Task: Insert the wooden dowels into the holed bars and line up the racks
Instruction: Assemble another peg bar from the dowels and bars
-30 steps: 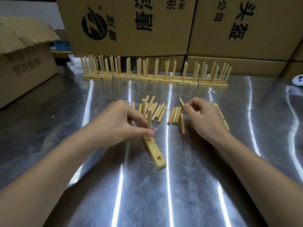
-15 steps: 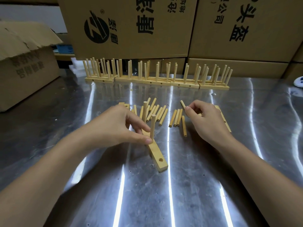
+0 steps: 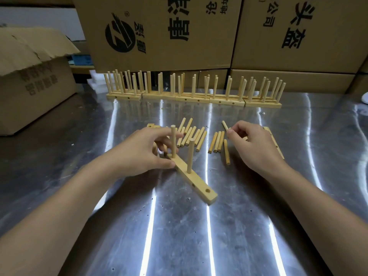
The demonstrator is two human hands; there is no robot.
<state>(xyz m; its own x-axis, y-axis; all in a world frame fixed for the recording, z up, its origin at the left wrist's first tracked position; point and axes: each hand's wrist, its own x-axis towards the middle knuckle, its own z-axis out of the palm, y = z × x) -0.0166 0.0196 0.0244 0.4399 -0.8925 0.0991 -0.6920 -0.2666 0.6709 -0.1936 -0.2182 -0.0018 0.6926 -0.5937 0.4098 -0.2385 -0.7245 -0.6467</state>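
left hand (image 3: 143,150): steadies the bar (image 3: 191,176), fingers loosely open, nothing gripped
right hand (image 3: 253,144): pinches one loose dowel (image 3: 225,125)
bar: two dowels upright

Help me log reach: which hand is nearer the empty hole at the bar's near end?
Left. The left hand rests against the bar, up-left of the empty hole; the right hand sits farther up-right.

Pale yellow wooden dowels (image 3: 191,136) and holed bar (image 3: 196,183), silvery grey tabletop (image 3: 179,236) streaked with white glare, brown cardboard boxes (image 3: 159,32) printed black.
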